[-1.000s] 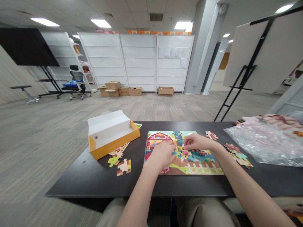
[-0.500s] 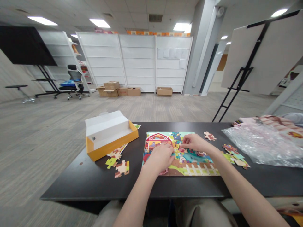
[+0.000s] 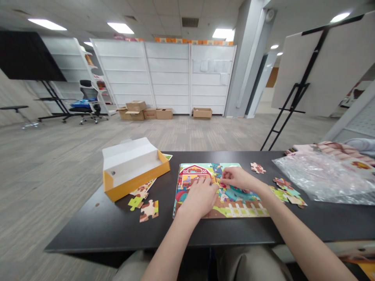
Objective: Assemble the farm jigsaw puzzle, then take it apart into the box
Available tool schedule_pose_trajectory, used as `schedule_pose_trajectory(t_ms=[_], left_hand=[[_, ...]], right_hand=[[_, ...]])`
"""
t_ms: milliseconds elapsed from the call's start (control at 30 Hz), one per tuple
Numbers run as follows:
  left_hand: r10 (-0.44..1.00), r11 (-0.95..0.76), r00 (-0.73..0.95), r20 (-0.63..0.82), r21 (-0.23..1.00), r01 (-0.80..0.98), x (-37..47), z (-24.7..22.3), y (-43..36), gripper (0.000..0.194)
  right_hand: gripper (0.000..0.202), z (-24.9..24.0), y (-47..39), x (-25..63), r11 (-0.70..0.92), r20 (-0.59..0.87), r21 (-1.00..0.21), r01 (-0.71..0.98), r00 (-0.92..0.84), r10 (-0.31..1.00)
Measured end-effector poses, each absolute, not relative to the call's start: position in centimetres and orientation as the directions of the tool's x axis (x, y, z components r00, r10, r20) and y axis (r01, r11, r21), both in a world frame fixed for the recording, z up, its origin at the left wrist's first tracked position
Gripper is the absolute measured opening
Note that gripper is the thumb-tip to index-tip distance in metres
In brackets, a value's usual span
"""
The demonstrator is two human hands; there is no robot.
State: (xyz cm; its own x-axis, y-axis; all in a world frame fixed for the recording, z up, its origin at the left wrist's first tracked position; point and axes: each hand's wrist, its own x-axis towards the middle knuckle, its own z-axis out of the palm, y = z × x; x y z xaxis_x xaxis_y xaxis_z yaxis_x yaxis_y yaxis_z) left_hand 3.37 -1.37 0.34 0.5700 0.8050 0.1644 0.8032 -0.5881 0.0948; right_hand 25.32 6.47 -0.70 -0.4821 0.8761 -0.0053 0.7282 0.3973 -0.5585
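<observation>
A farm-scene jigsaw puzzle [image 3: 240,210] lies on the black table, with a red barn at its left and a white fence along its front. My left hand [image 3: 202,195] rests flat on the barn side, fingers stretched out and slightly apart. Near the middle of the picture, my right hand [image 3: 238,179] has thumb and fingertips pinched together on a puzzle piece [image 3: 223,185], pressed close to the surface. The fingers mostly cover that piece. Both hands hide parts of the picture, and their fingertips are close to each other.
A yellow and white box [image 3: 136,171] stands open at the left. Loose puzzle pieces [image 3: 149,210] lie in front of it, and several more pieces [image 3: 290,193] sit right of the puzzle. One piece [image 3: 258,168] lies behind them. A clear plastic bag [image 3: 319,175] covers the far right.
My right hand has shifted slightly left toward my left hand, its fingertips now covering more of the piece. The left hand stays on the puzzle. The whole view has moved a little.
</observation>
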Motion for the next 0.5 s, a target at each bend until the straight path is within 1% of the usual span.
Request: schedule_pose_trajectory(t_ms=[300,400,500], left_hand=[[0.776,-0.624,0.599,0.2,0.102,0.775,4.0,-0.5,-0.9,0.024],[0.767,-0.637,0.607,0.209,0.125,0.761,4.2,-0.8,-0.8,0.022],[0.774,-0.628,0.599,0.203,0.133,0.767,4.2,-0.6,-0.8,0.023]], right_hand=[[0.023,-0.7,6.0,24.4,0.405,0.042,-0.459,0.791,-0.436,0.899],[0.019,-0.7,5.9,24.0,0.401,0.064,-0.404,0.822,-0.411,0.909],[0.016,-0.8,5.9,23.6,0.391,0.073,-0.381,0.838,-0.394,0.916]])
